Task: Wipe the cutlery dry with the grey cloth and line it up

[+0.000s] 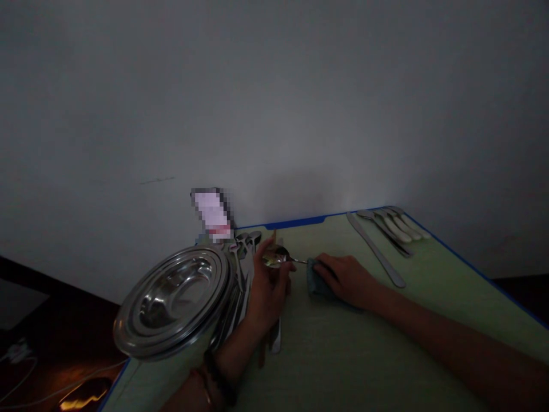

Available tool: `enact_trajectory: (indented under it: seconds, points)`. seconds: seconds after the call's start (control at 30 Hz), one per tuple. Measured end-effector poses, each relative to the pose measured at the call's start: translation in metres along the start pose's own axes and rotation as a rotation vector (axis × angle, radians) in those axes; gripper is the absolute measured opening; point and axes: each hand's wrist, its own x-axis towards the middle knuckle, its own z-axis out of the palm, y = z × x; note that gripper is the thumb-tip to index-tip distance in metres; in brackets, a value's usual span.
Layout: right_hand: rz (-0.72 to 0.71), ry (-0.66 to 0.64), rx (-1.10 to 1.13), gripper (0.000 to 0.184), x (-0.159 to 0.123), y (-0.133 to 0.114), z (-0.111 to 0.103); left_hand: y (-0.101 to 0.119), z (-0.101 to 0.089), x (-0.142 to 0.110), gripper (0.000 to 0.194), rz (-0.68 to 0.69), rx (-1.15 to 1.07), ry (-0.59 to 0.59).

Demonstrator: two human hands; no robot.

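Observation:
My left hand point(271, 280) grips a shiny metal spoon point(274, 258) near its bowl, fingers curled round it. The spoon's handle points right, toward my right hand point(345, 280). That hand is closed on a folded blue-green cloth point(318, 280), which wraps the far end of the handle. Under and beside my left forearm lie several pieces of cutlery point(238, 272), spoons among them. A flat metal handle point(275, 337) shows below my left hand, partly hidden by it.
Stacked metal dishes point(171, 297) stand at the table's left edge. A pixelated upright screen point(212, 212) leans on the wall behind them. On the right lie a table knife point(377, 252) and several spoons or forks with pale handles point(398, 226). The green table point(343, 360) has blue edging.

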Motion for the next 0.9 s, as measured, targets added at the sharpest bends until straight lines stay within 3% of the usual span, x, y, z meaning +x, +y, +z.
enact_trajectory:
  seconds: [0.17, 0.33, 0.43, 0.53, 0.6, 0.9]
  points:
    - [0.011, -0.016, 0.106, 0.035, 0.001, 0.0, -0.006, 0.002, -0.002, 0.002, 0.047, -0.039, -0.034, -0.03]
    - [0.026, -0.247, 0.64, 0.041, 0.002, -0.007, -0.012, 0.004, 0.002, 0.003, 0.037, -0.078, -0.123, 0.038]
    - [0.013, -0.32, 0.874, 0.04, 0.001, -0.01, -0.01, 0.004, 0.004, 0.002, 0.029, -0.134, -0.133, -0.006]
    - [0.007, -0.316, 0.934, 0.039, 0.0, -0.01, -0.008, 0.004, 0.003, 0.003, 0.027, -0.177, -0.123, -0.085]
    - [0.025, -0.32, 0.933, 0.038, 0.0, -0.009, -0.008, 0.004, 0.001, 0.004, 0.025, -0.185, -0.14, -0.071]
    - [0.091, -0.309, 0.899, 0.037, 0.0, -0.005, -0.01, -0.005, 0.0, 0.009, 0.03, -0.202, -0.331, 0.217]
